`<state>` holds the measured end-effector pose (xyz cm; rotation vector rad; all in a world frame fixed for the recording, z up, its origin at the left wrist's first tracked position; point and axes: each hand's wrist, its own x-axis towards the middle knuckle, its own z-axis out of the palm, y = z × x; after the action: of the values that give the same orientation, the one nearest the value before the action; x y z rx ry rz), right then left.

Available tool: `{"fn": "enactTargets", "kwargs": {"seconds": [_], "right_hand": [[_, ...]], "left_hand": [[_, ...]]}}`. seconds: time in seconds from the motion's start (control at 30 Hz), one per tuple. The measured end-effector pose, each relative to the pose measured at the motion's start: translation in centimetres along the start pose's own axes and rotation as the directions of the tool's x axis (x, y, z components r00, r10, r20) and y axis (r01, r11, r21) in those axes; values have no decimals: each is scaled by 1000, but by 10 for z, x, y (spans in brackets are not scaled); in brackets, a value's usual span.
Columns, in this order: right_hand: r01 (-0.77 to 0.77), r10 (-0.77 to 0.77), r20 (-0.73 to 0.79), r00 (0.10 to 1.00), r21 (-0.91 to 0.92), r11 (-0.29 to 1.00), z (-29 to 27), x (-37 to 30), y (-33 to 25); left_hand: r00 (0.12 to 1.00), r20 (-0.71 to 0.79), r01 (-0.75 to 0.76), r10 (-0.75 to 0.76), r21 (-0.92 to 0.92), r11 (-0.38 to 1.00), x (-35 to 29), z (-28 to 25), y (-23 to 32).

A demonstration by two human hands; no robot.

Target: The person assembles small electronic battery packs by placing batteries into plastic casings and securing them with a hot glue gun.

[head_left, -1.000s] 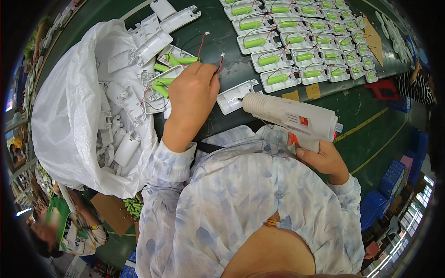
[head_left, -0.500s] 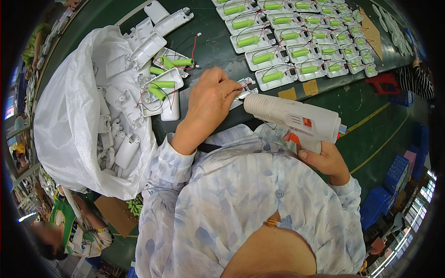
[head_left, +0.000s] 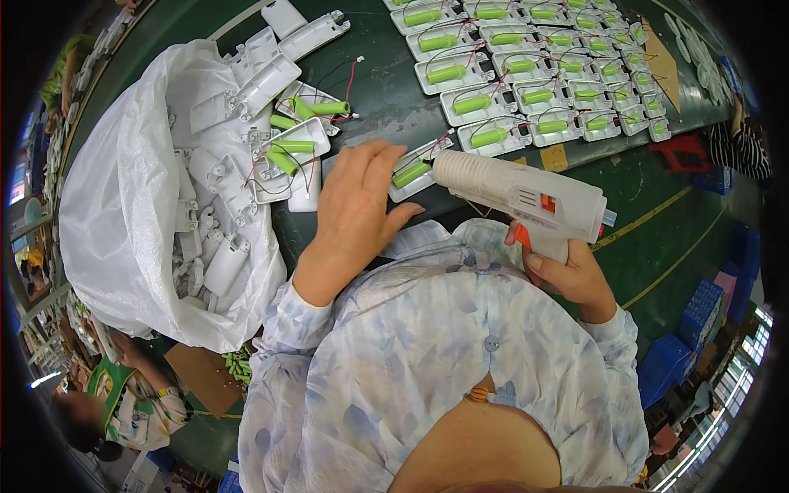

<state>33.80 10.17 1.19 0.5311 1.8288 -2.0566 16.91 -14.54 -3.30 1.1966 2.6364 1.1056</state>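
Note:
My right hand [head_left: 567, 271] grips a white glue gun [head_left: 518, 193] by its handle, a finger at the orange trigger. The gun's nozzle points left, at the end of a green battery cell [head_left: 411, 174] lying in a white plastic housing [head_left: 400, 195] near the table's front edge. Beside that housing, my left hand [head_left: 357, 205] is open, thumb apart from the fingers; whether it touches the housing I cannot tell. Left of it, more green cells [head_left: 294, 146] with red and black wires lie on white housings.
A white plastic bag [head_left: 115, 214] full of housing parts stands at the left. Rows of housings with green cells [head_left: 489, 135] fill the far right of the green table [head_left: 370, 107]. A red glue gun [head_left: 680, 156] and blue crates [head_left: 666, 361] are at right; a person [head_left: 123, 403] sits lower left.
My left hand has let go of the wire and opened, moving slightly left and down. The green cell in the housing now shows. The glue gun has hardly moved.

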Motion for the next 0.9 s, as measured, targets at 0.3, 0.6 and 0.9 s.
{"fn": "enactTargets", "kwargs": {"seconds": [0.3, 0.6, 0.9], "right_hand": [[-37, 35, -36, 999, -61, 997, 0, -6, 4], [-54, 49, -39, 998, -136, 989, -3, -12, 0], [55, -46, 66, 997, -148, 987, -8, 1, 3]], "left_hand": [[998, -57, 28, -26, 28, 999, -4, 14, -1], [998, -70, 12, -9, 36, 999, -3, 15, -2], [995, -89, 37, -36, 7, 999, -3, 15, 0]]}}
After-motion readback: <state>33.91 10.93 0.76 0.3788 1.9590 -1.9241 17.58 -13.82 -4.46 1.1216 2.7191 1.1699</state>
